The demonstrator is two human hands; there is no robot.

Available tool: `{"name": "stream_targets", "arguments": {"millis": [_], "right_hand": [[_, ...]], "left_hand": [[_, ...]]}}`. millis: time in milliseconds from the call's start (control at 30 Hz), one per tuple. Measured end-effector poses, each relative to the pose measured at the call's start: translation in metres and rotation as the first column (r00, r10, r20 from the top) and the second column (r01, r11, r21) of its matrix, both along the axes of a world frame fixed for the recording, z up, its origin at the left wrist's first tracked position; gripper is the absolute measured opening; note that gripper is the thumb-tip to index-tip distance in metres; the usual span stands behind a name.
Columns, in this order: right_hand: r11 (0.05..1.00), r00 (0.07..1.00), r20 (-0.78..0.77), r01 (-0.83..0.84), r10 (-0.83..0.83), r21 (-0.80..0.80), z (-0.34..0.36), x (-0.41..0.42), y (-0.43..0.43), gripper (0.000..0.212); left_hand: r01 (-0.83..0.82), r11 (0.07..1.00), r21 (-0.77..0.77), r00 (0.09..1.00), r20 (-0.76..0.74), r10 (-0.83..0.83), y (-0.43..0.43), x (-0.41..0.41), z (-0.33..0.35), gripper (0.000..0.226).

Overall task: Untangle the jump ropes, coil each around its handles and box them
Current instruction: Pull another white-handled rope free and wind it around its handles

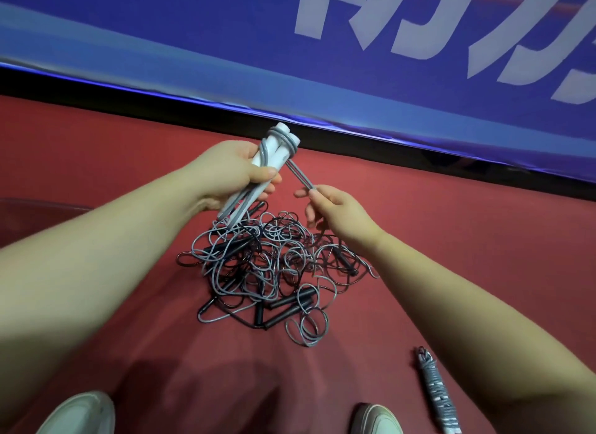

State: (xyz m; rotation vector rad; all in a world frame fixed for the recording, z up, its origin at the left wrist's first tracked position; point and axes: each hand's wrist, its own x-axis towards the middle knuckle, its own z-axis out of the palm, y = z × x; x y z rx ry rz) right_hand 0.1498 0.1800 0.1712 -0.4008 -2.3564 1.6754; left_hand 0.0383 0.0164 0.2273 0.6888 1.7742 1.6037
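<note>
My left hand (235, 169) grips a pair of white handles (274, 152) held together, with a few turns of grey rope looped round their top ends. From those loops a doubled grey rope (298, 175) runs down to my right hand (335, 207), which pinches it taut. Below both hands a tangled pile of grey and black ropes (271, 265) with black handles (290, 301) lies on the red floor. A finished coil (435, 391), grey rope wound tightly round its handles, lies on the floor at the lower right. No box is in view.
The red floor (96, 175) ends at a black strip under a blue banner (225, 46) with white lettering. My two shoes, one (80, 414) at the lower left and the other (374, 420) further right, show at the bottom edge. A dark red curved edge (38, 204) sits at the far left.
</note>
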Motion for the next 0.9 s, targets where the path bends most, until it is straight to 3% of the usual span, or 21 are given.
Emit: {"name": "stream_targets", "arguments": {"millis": [133, 200, 267, 367, 433, 500, 533, 600, 700, 800, 900], "right_hand": [[0.948, 0.980, 0.192, 0.006, 0.059, -0.318, -0.002, 0.001, -0.004, 0.022], [0.930, 0.967, 0.243, 0.020, 0.075, -0.366, 0.000, 0.003, -0.001, 0.027], [0.974, 0.966, 0.254, 0.016, 0.044, -0.228, 0.002, 0.005, -0.002, 0.030], [0.985, 0.968, 0.246, 0.010, -0.052, 0.172, 0.014, 0.008, -0.013, 0.032], [0.887, 0.967, 0.240, -0.031, -0.091, 0.460, 0.027, 0.008, -0.022, 0.032], [0.781, 0.965, 0.253, -0.101, -0.075, 0.616, 0.040, 0.008, -0.031, 0.034], [0.740, 0.961, 0.265, -0.123, -0.078, 0.661, 0.046, 0.008, -0.036, 0.035], [0.680, 0.954, 0.277, -0.131, -0.110, 0.722, 0.056, 0.005, -0.040, 0.036], [0.635, 0.947, 0.288, -0.135, -0.143, 0.761, 0.069, 0.003, -0.036, 0.027], [0.518, 0.946, 0.297, -0.191, -0.131, 0.834, 0.077, 0.008, -0.026, 0.019], [0.422, 0.944, 0.324, -0.272, -0.055, 0.865, 0.077, 0.013, -0.015, 0.029]], "left_hand": [[-0.097, 0.995, -0.027, 0.995, 0.022, 0.098, 0.001, -0.012, -0.010, 0.013], [-0.146, 0.989, -0.027, 0.989, 0.030, 0.146, 0.001, -0.018, -0.013, 0.014], [-0.175, 0.983, -0.060, 0.985, -0.007, 0.175, 0.001, -0.021, -0.017, 0.015], [-0.208, 0.967, -0.145, 0.974, -0.122, 0.191, 0.002, -0.025, -0.025, 0.009], [-0.242, 0.941, -0.237, 0.936, -0.314, 0.161, 0.003, -0.027, -0.029, 0.005], [-0.292, 0.867, -0.404, 0.798, -0.602, -0.011, 0.003, -0.026, -0.033, 0.006], [-0.324, 0.826, -0.461, 0.711, -0.695, -0.108, 0.003, -0.022, -0.034, 0.011], [-0.317, 0.797, -0.514, 0.621, -0.748, -0.236, 0.008, -0.011, -0.038, 0.020], [-0.220, 0.786, -0.578, 0.539, -0.744, -0.396, 0.015, 0.007, -0.043, 0.021], [-0.093, 0.749, -0.656, 0.416, -0.709, -0.569, 0.018, 0.021, -0.043, 0.009], [0.049, 0.681, -0.731, 0.325, -0.633, -0.702, 0.017, 0.029, -0.041, 0.017]]}}
